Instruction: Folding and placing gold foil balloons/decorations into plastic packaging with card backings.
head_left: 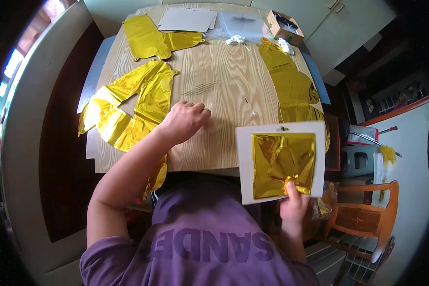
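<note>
Your right hand (pixel 295 206) gripped one gold foil (pixel 291 155), seemingly folded, against a white card (pixel 245 167) by the table's (pixel 214 150) near edge; your left hand (pixel 186 121) curled, contents hidden, other foil sheets (pixel 153 102) left unfolded.

Table (pixel 229 90): pale wood grain
Left: two gold foil shapes (pixel 150 93)
Right: gold foil sheet (pixel 291 81)
Far end: pale cards (pixel 187 20), clear plastic (pixel 240 26), white wads (pixel 235 40), open box (pixel 291 37)
</note>
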`<state>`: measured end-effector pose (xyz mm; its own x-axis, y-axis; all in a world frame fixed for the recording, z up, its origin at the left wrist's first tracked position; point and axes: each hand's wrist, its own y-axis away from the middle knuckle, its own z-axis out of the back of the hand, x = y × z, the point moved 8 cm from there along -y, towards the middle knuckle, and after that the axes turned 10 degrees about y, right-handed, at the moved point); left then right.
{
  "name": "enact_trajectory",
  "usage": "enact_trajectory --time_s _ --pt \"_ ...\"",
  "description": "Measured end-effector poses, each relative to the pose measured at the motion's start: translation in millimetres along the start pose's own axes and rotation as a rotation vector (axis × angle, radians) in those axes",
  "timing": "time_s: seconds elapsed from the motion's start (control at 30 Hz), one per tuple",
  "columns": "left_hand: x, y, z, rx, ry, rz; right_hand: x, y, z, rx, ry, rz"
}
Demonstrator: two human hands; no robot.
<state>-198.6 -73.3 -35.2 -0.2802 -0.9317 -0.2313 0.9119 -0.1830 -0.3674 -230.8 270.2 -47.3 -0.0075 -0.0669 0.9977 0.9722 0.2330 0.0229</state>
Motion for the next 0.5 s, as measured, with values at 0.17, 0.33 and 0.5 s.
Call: enact_trajectory --time_s 0.17,0.33,0.5 --pt "-12 -7 4 0.009 0.141 0.065 -43 -14 -69 0.584 -0.136 -0.341" --pt "-18 -3 12 0.046 0.194 0.096 -58 -23 -99 0.552 -0.285 -0.456" --pt "-19 1 8 0.122 0.213 0.078 -42 -17 -92 0.341 -0.010 -0.166"
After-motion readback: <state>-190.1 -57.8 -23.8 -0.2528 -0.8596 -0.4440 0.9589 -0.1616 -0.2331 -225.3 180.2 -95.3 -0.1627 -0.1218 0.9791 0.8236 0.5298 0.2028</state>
